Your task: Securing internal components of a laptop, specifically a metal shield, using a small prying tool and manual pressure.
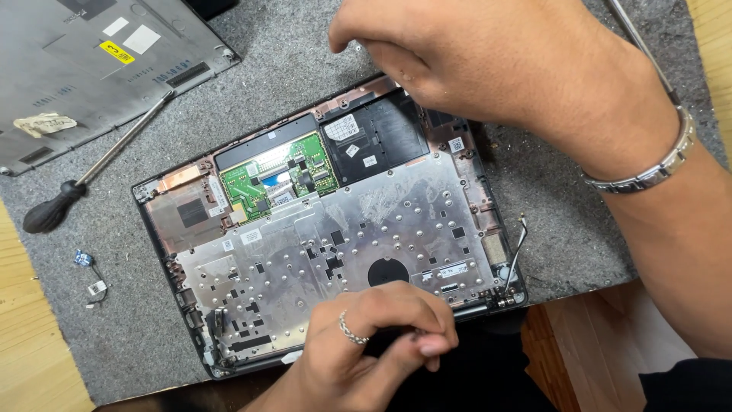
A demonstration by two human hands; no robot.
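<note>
An opened laptop chassis (427, 206) lies on a grey felt mat, showing a silver keyboard backplate, a green circuit board (284, 177) and a black empty bay (374, 137). My left hand (366, 343), with a ring on one finger, rests at the chassis's near edge. Its thumb and fingertips are pinched together, and nothing shows between them. My right hand (488, 69), a metal bracelet on its wrist, hovers over the far edge of the chassis. Its fingers are curled down and its thumb is next to the black bay. What its fingers hide I cannot see.
A grey laptop bottom cover (76, 76) lies at the far left. A black-handled screwdriver (84, 179) rests on the felt mat (137, 320) beside it. A small blue part with thin wires (90, 275) sits left of the chassis. A wooden table (30, 351) surrounds the mat.
</note>
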